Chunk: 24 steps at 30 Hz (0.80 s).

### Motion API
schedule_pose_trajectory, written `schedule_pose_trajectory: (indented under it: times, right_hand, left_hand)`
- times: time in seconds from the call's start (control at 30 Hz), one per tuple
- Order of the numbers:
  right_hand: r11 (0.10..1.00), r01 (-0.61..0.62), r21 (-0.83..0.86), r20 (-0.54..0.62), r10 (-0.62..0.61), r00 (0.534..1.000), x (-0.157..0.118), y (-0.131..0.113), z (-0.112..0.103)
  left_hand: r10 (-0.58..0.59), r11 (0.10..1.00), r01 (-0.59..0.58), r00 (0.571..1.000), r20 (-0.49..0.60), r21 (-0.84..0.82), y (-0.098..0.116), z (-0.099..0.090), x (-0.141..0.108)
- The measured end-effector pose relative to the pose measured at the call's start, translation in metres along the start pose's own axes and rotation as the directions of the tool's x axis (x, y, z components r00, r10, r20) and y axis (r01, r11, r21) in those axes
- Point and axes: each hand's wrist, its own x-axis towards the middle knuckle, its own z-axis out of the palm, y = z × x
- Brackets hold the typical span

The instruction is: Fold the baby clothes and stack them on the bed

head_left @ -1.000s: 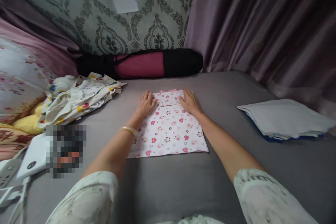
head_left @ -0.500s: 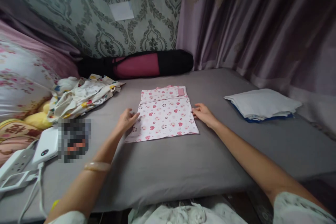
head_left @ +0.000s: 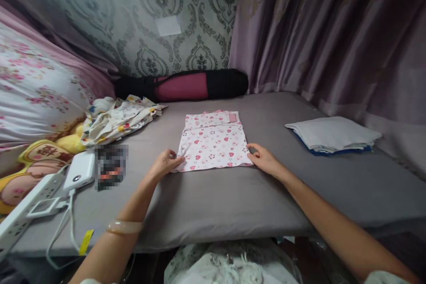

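A white cloth garment with pink hearts and small figures (head_left: 213, 144) lies flat on the grey-covered surface, its far part folded over with a pink patch at the right. My left hand (head_left: 166, 163) pinches the near left corner between thumb and fingers. At the near right corner, my right hand (head_left: 261, 158) has its thumb and fingers closed on the cloth edge.
A folded white and blue cloth stack (head_left: 334, 135) lies at the right. Crumpled patterned cloth (head_left: 121, 120), a white power bank (head_left: 80, 171) and a power strip (head_left: 29, 206) with cables are at the left. A black and red long bag (head_left: 186, 85) lies along the wall.
Both hands have moved down the garment's sides to its near corners. The near left corner, spread outward before, now sits further in. The camera view has shifted a little.
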Motion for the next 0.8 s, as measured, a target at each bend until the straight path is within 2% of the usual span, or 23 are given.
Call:
schedule_pose_trajectory:
  times: [0.13,0.23,0.33,0.47,0.57,0.67,0.8]
  right_hand:
    - [0.996,0.042,0.077,0.072,-0.047,0.996,0.0,0.002,-0.004]
    - [0.996,0.042,0.083,0.101,-0.051,0.994,0.0,0.001,-0.006]
    - [0.997,0.032,0.063,0.099,-0.038,0.994,-0.002,-0.002,-0.008]
    - [0.999,0.024,0.025,0.115,-0.027,0.993,-0.003,-0.004,-0.011]
    - [0.999,0.048,-0.015,0.198,-0.044,0.979,-0.006,-0.001,-0.012]
    - [0.986,0.143,-0.086,0.21,-0.122,0.97,-0.009,0.004,-0.011]
    - [0.91,0.332,-0.249,0.087,-0.32,0.943,-0.013,0.003,-0.008]
  left_hand:
    - [-0.003,1.0,0.003,1.0,0.022,-0.02,-0.005,0.003,0.005]
    - [0.01,0.995,-0.011,1.0,-0.004,-0.098,-0.01,0.0,0.007]
    - [-0.025,0.98,0.019,0.999,-0.031,-0.197,-0.011,-0.005,0.004]
    - [-0.064,0.972,0.071,0.997,0.042,-0.225,-0.005,-0.007,-0.007]
    - [-0.026,0.975,0.044,0.996,0.088,-0.218,-0.003,-0.007,-0.014]
    - [0.019,0.964,0.011,0.993,0.112,-0.266,-0.004,-0.009,-0.018]
    - [0.081,0.927,-0.017,0.984,0.157,-0.374,-0.006,-0.012,-0.017]
